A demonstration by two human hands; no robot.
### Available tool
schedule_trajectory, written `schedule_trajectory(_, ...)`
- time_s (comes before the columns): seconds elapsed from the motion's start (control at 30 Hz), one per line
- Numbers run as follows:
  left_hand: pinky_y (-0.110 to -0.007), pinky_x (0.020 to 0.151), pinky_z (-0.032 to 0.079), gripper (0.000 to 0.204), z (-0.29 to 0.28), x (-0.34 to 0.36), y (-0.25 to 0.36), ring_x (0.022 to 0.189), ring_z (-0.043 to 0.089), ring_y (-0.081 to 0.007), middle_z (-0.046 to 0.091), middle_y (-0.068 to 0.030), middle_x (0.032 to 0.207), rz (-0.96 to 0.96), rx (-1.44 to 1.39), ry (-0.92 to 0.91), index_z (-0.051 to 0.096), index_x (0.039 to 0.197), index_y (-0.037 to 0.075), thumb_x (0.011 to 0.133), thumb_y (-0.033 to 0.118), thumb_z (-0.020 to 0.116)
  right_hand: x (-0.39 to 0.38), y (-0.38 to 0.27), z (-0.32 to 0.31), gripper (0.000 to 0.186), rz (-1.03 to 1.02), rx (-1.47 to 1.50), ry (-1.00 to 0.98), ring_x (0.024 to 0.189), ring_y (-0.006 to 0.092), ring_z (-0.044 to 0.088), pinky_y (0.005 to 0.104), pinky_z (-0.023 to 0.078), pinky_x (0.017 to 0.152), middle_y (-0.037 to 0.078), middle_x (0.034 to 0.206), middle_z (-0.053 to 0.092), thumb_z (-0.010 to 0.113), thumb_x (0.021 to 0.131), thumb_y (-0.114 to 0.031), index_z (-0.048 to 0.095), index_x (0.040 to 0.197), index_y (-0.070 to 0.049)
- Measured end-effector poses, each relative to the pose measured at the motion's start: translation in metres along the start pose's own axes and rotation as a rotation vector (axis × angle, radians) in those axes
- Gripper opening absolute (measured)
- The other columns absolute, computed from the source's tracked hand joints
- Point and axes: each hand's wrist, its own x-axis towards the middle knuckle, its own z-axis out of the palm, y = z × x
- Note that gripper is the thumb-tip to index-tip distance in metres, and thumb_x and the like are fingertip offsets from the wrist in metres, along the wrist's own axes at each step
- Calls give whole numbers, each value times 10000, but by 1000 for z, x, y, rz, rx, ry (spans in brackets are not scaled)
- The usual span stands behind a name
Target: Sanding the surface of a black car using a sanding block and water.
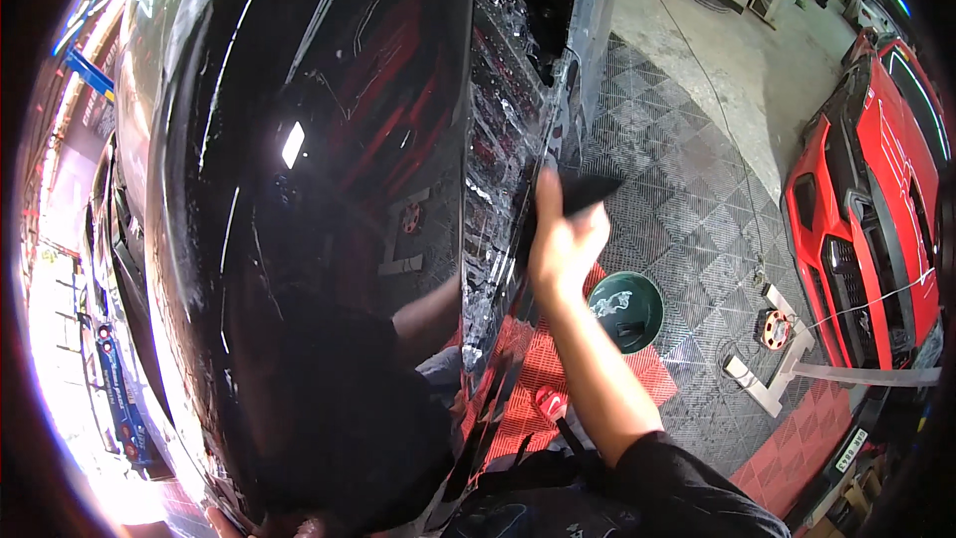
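**Dark cloth at wet black panel**

The person's right hand [566, 239] is clamping its fingers on a dark folded cloth [578, 194], pressing it against the glossy black car body [329, 139]. A round green bucket [625, 311] is sitting nearby on grey floor tiles [687, 189].

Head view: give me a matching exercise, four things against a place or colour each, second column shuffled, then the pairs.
Things:
1. bucket
2. dark cloth
3. sports car
4. glossy car panel

Descriptions:
A. red, parked at the right edge
B. black, wet, mirroring the person's arm
C. green, round, on the tiled floor
D. gripped in the right hand, against the panel's edge

Pairs: 1-C, 2-D, 3-A, 4-B
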Motion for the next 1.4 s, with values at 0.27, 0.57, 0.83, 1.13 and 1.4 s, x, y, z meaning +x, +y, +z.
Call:
schedule_trajectory(0.27,-561,1109,425,414,3,0,-5,1310,554,-467,565,-317,1405,36,-37,54,569,1354,-72,1007,145,505,-14,13,1,360,-6,-31,4,1043,185,677,328,494,975,138,1132,740,719,973,-237,655,1212,25)
schedule_trajectory(0.57,-562,1088,433,424,7,-4,-3,1283,579,-461,599,-308,1374,16,1,79,586,1353,-52,988,156,530,-6,17,3,338,-114,-3,13,949,184,671,352,516,913,130,1043,744,731,964,-229,654,1170,27)
schedule_trajectory(0.83,-559,1081,436,405,3,-3,-8,1278,584,-459,604,-301,1374,53,19,72,578,1361,-40,1016,162,515,1,12,6,309,-113,-107,-1,877,186,672,355,522,865,110,954,744,729,959,-235,671,1112,28)
schedule_trajectory(1.13,-573,1100,421,419,2,1,-7,1316,553,-461,563,-311,1413,86,-8,14,536,1396,-55,1033,151,504,25,26,18,296,-150,85,73,816,126,609,312,506,803,51,884,712,785,930,-274,688,921,6)
schedule_trajectory(1.4,-581,1122,408,427,0,-4,-4,1361,504,-470,506,-319,1462,10,-78,-15,495,1416,-72,1032,115,493,77,9,25,359,-81,70,27,947,177,664,350,515,918,132,1042,751,752,937,-221,679,1169,42)
